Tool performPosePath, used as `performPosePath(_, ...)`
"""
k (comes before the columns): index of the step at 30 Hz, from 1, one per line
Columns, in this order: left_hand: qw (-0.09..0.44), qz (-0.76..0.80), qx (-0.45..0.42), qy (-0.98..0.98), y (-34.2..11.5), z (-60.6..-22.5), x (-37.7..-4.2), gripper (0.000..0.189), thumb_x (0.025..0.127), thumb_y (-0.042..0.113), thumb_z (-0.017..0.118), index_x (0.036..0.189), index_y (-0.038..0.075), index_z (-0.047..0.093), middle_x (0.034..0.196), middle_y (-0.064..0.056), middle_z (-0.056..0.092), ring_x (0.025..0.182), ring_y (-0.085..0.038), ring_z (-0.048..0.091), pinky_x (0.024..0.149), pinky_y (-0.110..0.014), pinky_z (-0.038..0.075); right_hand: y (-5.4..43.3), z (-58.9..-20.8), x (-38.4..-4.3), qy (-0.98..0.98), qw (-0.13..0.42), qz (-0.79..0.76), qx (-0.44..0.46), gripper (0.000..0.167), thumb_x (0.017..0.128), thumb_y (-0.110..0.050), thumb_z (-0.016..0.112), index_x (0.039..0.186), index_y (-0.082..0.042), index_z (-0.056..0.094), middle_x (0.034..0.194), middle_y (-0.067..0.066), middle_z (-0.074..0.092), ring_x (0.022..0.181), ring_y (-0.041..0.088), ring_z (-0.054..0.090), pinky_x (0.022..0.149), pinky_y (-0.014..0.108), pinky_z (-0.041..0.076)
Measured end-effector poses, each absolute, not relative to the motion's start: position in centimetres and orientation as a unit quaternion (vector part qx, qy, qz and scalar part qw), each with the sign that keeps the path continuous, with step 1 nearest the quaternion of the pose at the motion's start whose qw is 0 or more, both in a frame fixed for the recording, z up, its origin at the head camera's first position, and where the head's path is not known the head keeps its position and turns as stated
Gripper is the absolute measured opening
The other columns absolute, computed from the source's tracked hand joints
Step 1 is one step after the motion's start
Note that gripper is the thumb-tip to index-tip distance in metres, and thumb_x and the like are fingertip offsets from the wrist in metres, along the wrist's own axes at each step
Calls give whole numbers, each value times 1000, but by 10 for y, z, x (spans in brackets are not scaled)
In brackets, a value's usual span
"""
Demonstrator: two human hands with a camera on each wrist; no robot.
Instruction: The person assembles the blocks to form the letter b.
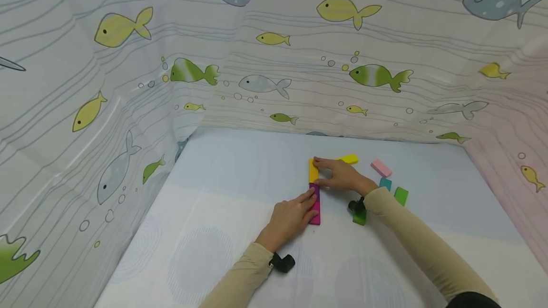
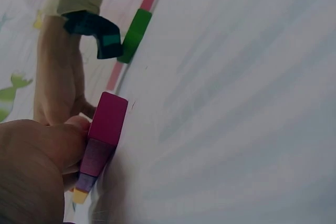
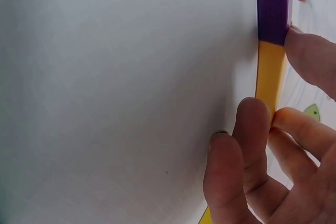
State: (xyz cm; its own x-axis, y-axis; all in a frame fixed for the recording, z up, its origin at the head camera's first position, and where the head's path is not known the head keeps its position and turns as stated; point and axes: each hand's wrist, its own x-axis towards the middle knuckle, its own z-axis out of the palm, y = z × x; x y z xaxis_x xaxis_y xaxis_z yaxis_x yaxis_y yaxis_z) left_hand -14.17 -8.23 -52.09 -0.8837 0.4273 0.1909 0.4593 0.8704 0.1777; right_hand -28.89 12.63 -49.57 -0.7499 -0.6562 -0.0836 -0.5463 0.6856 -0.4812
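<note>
Several coloured blocks stand end to end in a row in the head view. At its far end is an orange block [image 1: 313, 171], followed by a purple block [image 1: 317, 190] and a magenta block [image 1: 315, 220] nearest me. My left hand [image 1: 288, 220] lies against the purple and magenta part, fingers extended over it; in the left wrist view its fingertips are mostly hidden behind the magenta block [image 2: 109, 119]. My right hand [image 1: 340, 175] pinches the orange block [image 3: 270, 72], with fingers at its far end and the thumb by the joint with the purple block [image 3: 274, 9].
Right of the row lie a yellow block [image 1: 350, 158], a pink block [image 1: 381, 168], a blue block [image 1: 386, 184] and a green block [image 1: 401, 196]. Another green block [image 1: 359, 217] shows beneath the right wrist camera. A fish-patterned curtain [image 1: 299, 61] surrounds the pale table [image 1: 222, 170].
</note>
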Motion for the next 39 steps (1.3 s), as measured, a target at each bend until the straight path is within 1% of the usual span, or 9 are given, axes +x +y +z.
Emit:
performPosePath(6,76,-121,-229,-963,-82,-525,-140,47,106,45,62,147,21,67,158,4,58,102,-22,79,61,-34,57,126,-495,-285,910,131,-215,-329,79,96,-49,76,159,-10,49,169,4,41,156,33,40,124,55,34)
performPosePath(11,74,-124,-227,-963,-83,-526,-139,48,106,45,63,147,21,67,158,5,58,101,-22,79,61,-33,57,125,-495,-285,910,128,-211,-334,78,97,-50,76,158,-9,50,169,5,42,156,34,41,123,56,35)
performPosePath(20,60,-133,-223,-964,-83,-527,-140,48,107,46,61,149,23,65,160,6,56,106,-22,78,66,-35,59,123,-491,-285,915,132,-203,-323,75,96,-47,77,157,-11,52,169,4,43,155,35,42,124,57,34)
performPosePath(26,57,-132,-223,-964,-83,-527,-139,48,106,46,62,148,23,65,160,7,56,103,-23,79,63,-34,58,120,-489,-282,917,127,-199,-321,73,97,-46,76,155,-9,54,168,5,44,154,35,44,123,56,35)
performPosePath(34,65,-133,-226,-963,-83,-525,-141,48,106,45,63,147,22,66,159,6,57,111,-22,77,66,-35,59,120,-488,-283,919,118,-206,-315,71,97,-44,77,154,-8,55,167,5,45,154,35,44,123,55,35)
performPosePath(39,64,-134,-229,-962,-83,-522,-142,48,106,45,63,148,22,66,159,5,57,113,-21,77,66,-35,59,121,-488,-285,918,119,-215,-311,71,96,-42,79,154,-8,55,167,5,45,154,35,44,123,55,35)
